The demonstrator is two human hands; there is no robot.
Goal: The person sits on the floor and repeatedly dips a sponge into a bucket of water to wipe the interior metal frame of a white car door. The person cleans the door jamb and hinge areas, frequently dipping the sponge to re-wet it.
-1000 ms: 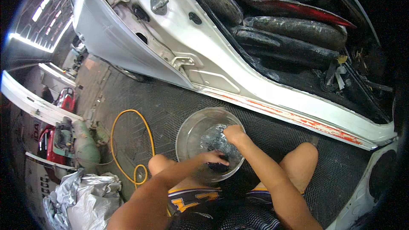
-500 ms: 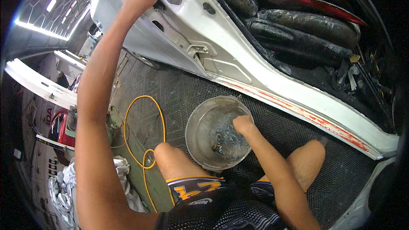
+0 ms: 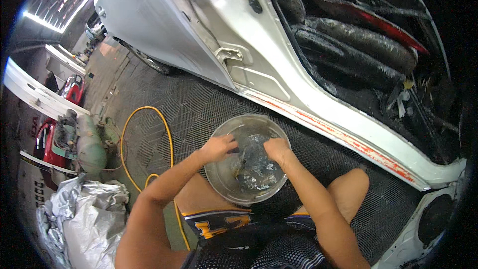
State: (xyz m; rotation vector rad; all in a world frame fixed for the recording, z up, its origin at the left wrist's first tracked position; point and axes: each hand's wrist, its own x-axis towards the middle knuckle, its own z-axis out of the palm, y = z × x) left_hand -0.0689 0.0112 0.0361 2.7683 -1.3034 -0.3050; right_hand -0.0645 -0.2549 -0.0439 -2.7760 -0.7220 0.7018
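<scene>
A round translucent bucket [image 3: 213, 162] with rippling, cloudy water stands on the floor between my knees. Over its left side is my left hand [image 3: 219, 148], its fingers closed on a small dark piece [image 3: 233, 148] whose kind I cannot make out. My right hand [image 3: 277, 149] is at the bucket's right side, knuckles up and fingers curled; what they hold, if anything, is hidden. Beyond the bucket is a white car body's door opening [image 3: 264, 65], with orange-red scuffed patches [image 3: 343, 142] along its sill.
A yellow hose [image 3: 170, 144] loops over the dark textured floor mat [image 3: 154, 92] at my left. Crumpled silver sheeting [image 3: 94, 214] and a green tank [image 3: 92, 142] are further left. Dark, dusty seats [image 3: 348, 55] fill the car's interior. A white panel [image 3: 423, 229] lies at lower right.
My left hand has come down from the car's pillar to the bucket, still with the dark piece. My right hand stays at the bucket. The view has shifted slightly.
</scene>
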